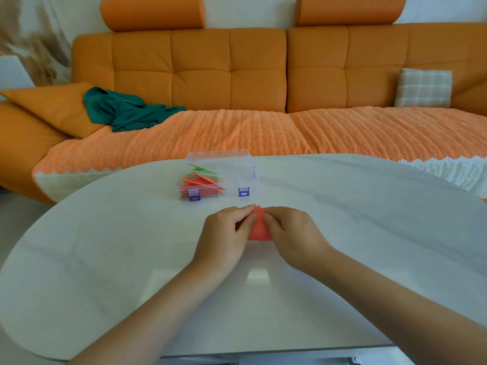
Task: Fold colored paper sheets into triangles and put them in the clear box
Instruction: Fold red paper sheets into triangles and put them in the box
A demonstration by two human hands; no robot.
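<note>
Fingers (243, 214): curled on both hands, tips meeting at the far corner of the red paper (259, 227) and pinching it from either side
Left hand (224, 233): knuckles up, on the left edge of the sheet, thumb hidden under the palm; its forearm runs in from the near left
Right hand (292, 233): mirrors it on the right edge, fingers bent over the paper; its forearm comes in from the near right
Red paper: folded to a triangle with its point facing far, held between the two hands near the middle of the table, either on the surface or just above it (which of the two I cannot tell)
Clear box (237, 159): stands on the table just beyond the hands, slightly to the left and apart from them, with two blue latches (194, 197) on its near side
Folded triangles (203, 184): red and green ones, stacked loosely in the left part of the box
Table (118, 259): white, rounded and glossy, with a pale reflection near the wrists
Sofa (200, 69): orange, along the far side, its seat covered by an orange textured throw (237, 133)
Green cloth (126, 111): crumpled on the sofa's left end, partly lying on an orange cushion (52, 106)
Plaid cushion (423, 88): upright against the backrest at the far right
</note>
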